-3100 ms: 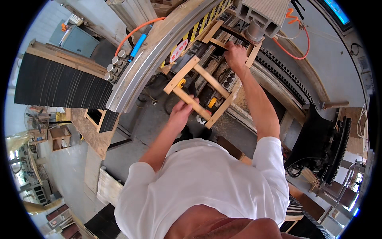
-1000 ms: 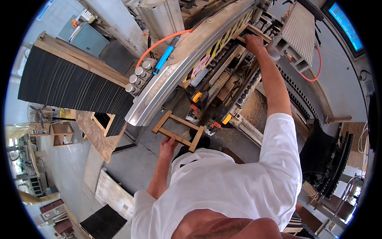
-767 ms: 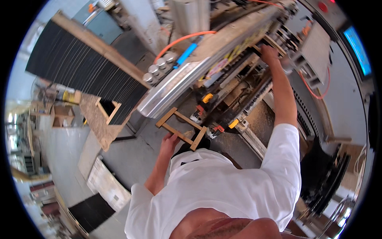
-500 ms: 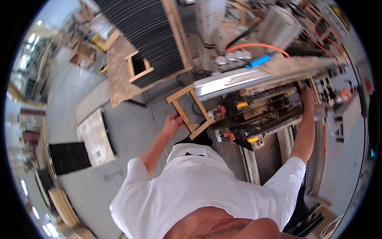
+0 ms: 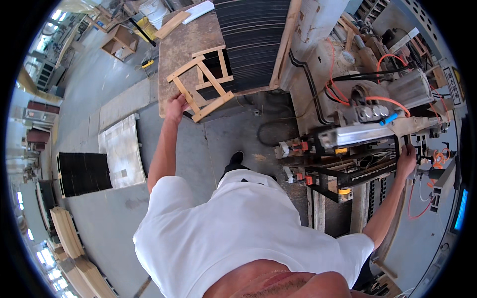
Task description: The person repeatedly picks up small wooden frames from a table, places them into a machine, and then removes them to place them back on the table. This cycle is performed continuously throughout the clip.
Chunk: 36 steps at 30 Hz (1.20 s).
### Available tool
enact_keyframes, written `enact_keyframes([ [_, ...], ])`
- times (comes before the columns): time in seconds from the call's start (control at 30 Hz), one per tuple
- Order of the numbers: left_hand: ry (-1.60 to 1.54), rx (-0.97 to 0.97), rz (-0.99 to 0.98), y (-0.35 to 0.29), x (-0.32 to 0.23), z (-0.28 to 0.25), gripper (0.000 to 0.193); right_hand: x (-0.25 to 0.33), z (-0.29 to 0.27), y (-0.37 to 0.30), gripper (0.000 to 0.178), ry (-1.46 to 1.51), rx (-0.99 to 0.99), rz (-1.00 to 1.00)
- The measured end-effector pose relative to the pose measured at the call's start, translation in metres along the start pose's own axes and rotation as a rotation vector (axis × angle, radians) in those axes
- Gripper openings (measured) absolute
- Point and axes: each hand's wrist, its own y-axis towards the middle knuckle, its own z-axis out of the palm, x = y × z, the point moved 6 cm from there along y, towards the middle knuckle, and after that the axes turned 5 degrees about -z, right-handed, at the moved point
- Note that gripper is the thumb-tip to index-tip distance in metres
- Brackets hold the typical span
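My left hand (image 5: 176,108) grips a small rectangular frame of pale wooden slats (image 5: 212,107) by one side. That frame is held up near the edge of a brown board-topped table (image 5: 191,37), and in view it partly covers a second wooden frame (image 5: 223,63) lying there. Out to the right, my right hand (image 5: 407,160) is at the end of a clamping machine (image 5: 343,174) with dark rails. Its fingers are curled around something at the machine's end that I cannot make out.
A stack of black panels (image 5: 251,44) rises beside the table. Red hoses (image 5: 387,102) and a silver metal beam (image 5: 362,134) run over the machine. On the floor at left lie a black panel (image 5: 84,174) and a pale sheet (image 5: 121,151). Wooden boards (image 5: 68,231) are stacked farther left.
My left hand has carried the wooden frame forward and left, from beside the machine to the table. My right hand remains at the machine's right end. The view has shifted.
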Motion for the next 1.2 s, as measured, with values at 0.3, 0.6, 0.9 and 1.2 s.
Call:
enact_keyframes([
  [0.3,0.245,0.002,-0.089,0.183,-0.003,0.0,0.035,0.23,-0.012,-0.195,0.015,0.453,0.202,0.18],
  [0.6,1.279,-0.124,0.559,0.147,-0.021,0.069,0.054,0.269,0.055,-0.316,0.013,0.433,0.441,0.307],
  [0.9,1.473,0.29,0.666,0.095,0.002,0.118,0.05,0.268,0.04,-0.34,0.018,0.367,0.429,0.389],
  [1.2,1.458,0.399,0.822,0.11,0.012,0.121,0.036,0.236,-0.043,-0.389,0.02,0.217,0.363,0.495],
])
